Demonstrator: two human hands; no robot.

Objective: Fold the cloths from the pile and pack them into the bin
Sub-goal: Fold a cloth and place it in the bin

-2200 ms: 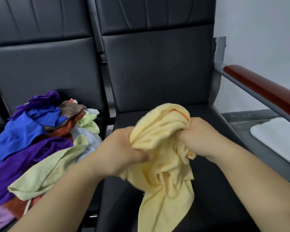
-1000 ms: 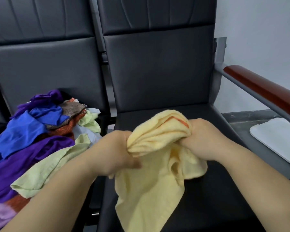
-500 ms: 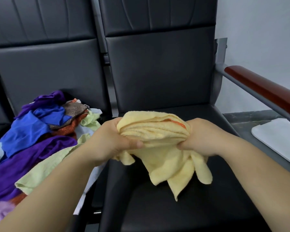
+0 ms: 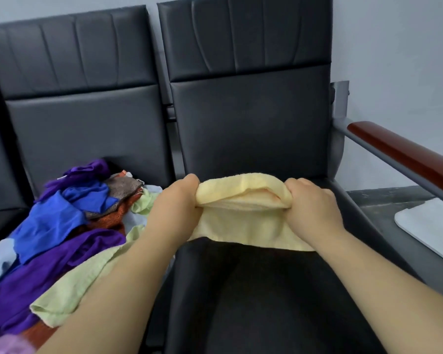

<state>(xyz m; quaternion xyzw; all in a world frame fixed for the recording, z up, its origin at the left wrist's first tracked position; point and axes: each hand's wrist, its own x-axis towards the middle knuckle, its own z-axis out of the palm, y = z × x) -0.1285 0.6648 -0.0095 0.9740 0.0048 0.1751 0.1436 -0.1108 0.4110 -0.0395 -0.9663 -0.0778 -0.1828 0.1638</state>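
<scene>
A yellow cloth (image 4: 243, 221) is stretched between my two hands over the black seat (image 4: 253, 297) of the right chair. My left hand (image 4: 177, 203) grips its left end and my right hand (image 4: 312, 203) grips its right end, fingers curled over the top edge. The lower part of the cloth lies flat on the seat. A pile of cloths (image 4: 62, 231) in purple, blue, orange, brown and pale green fills the left chair's seat. A white object (image 4: 430, 226), perhaps the bin, shows at the right edge.
Black padded chair backs (image 4: 248, 111) rise behind the seats. A metal arm with a reddish wooden armrest (image 4: 404, 157) runs along the right side. Grey floor and a pale wall lie beyond it.
The bunched yellow cloth has been pulled out wide between my hands and lowered, its hanging part now lying on the seat. The camera view has tipped up, showing more chair back.
</scene>
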